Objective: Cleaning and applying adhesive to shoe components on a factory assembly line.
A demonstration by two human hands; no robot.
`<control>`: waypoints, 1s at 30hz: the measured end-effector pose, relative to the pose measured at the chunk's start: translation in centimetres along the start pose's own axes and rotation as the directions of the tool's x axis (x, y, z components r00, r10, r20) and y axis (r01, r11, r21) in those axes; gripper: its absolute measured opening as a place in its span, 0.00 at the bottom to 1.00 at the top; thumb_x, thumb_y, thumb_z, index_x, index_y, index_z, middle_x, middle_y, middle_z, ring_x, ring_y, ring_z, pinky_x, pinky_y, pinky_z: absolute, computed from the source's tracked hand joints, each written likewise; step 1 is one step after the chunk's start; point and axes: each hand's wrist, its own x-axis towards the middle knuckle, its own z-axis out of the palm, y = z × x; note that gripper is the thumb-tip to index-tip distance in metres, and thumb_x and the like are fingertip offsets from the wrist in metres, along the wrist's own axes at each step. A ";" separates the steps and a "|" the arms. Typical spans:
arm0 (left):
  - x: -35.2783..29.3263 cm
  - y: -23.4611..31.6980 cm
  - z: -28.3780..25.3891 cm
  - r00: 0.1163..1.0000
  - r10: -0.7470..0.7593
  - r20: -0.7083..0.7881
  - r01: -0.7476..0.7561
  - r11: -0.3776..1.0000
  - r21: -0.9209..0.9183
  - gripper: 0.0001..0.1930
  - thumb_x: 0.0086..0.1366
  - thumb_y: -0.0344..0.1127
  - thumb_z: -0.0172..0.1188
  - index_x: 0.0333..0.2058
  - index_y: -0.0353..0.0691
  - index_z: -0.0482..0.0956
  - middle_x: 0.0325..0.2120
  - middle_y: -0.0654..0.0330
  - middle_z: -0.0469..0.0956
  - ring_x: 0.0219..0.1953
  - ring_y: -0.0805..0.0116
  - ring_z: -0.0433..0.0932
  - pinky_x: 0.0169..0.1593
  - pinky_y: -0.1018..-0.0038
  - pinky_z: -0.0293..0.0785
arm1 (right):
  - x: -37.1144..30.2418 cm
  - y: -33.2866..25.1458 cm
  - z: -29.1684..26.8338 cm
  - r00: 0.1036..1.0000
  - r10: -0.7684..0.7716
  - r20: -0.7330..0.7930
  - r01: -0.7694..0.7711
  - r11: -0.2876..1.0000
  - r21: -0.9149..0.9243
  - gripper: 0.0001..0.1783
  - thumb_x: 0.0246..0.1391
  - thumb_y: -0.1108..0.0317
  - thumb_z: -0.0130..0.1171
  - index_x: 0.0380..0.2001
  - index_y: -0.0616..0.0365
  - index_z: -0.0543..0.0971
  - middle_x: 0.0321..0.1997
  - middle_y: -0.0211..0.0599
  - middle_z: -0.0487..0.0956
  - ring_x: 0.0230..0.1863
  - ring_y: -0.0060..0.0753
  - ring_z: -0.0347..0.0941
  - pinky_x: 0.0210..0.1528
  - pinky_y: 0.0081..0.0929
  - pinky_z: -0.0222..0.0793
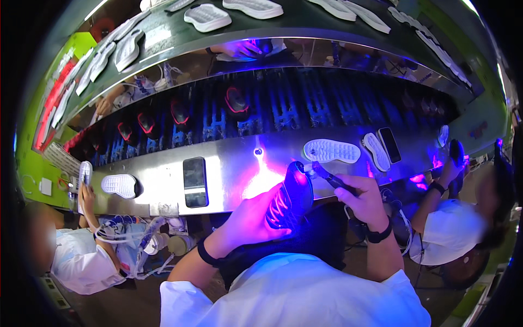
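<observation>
My left hand [252, 219] is wrapped around a dark shoe upper [297, 193] with lit-up pinkish laces, held tilted with its toe pointing away from me. My right hand [364, 199] grips a dark-handled brush [329, 177]. Its pale tip is at the edge of the shoe upper near the toe; whether it touches is hard to make out. Purple light falls on both hands and the shoe. Just beyond the brush, a white shoe sole [332, 151] lies on the metal bench [229, 158].
A phone [195, 182] lies left of my hands, another phone [388, 145] beside a second sole [376, 151] at right. Behind the bench runs a dark slatted conveyor [261, 111] carrying several shoe uppers. Soles fill a shelf [305, 27] above. Co-workers sit on both sides.
</observation>
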 end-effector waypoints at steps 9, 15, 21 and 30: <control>0.0 3.3 0.7 0.971 -0.161 0.175 0.227 0.850 -0.475 0.48 0.52 0.40 0.81 0.66 0.34 0.63 0.56 0.53 0.79 0.57 0.63 0.79 0.63 0.62 0.73 | -1.5 0.5 -1.0 0.995 0.021 0.094 -0.031 0.994 0.104 0.17 0.60 0.70 0.66 0.51 0.61 0.84 0.38 0.31 0.85 0.39 0.19 0.77 0.45 0.22 0.71; 0.9 3.8 2.3 0.942 -0.257 0.216 0.336 0.733 -0.591 0.41 0.56 0.35 0.78 0.64 0.34 0.64 0.54 0.58 0.78 0.56 0.68 0.77 0.62 0.65 0.74 | -2.8 3.6 -0.9 0.998 0.022 0.062 -0.029 0.993 0.114 0.16 0.60 0.70 0.66 0.51 0.60 0.84 0.37 0.34 0.85 0.38 0.20 0.76 0.46 0.25 0.72; 1.9 3.5 3.8 0.924 -0.262 0.277 0.380 0.687 -0.619 0.39 0.58 0.34 0.77 0.64 0.34 0.65 0.53 0.59 0.78 0.55 0.69 0.78 0.61 0.66 0.74 | -1.8 4.7 -1.1 0.997 0.078 0.005 -0.078 0.988 0.134 0.16 0.60 0.69 0.66 0.50 0.60 0.84 0.35 0.32 0.84 0.36 0.20 0.75 0.43 0.24 0.72; 1.8 1.5 4.2 0.899 -0.366 0.242 0.410 0.503 -0.761 0.36 0.62 0.35 0.73 0.63 0.32 0.64 0.51 0.59 0.78 0.53 0.70 0.79 0.59 0.68 0.76 | -4.0 7.3 0.0 1.000 0.014 -0.020 -0.012 0.997 0.072 0.18 0.57 0.73 0.67 0.51 0.64 0.83 0.44 0.40 0.86 0.46 0.28 0.80 0.54 0.29 0.72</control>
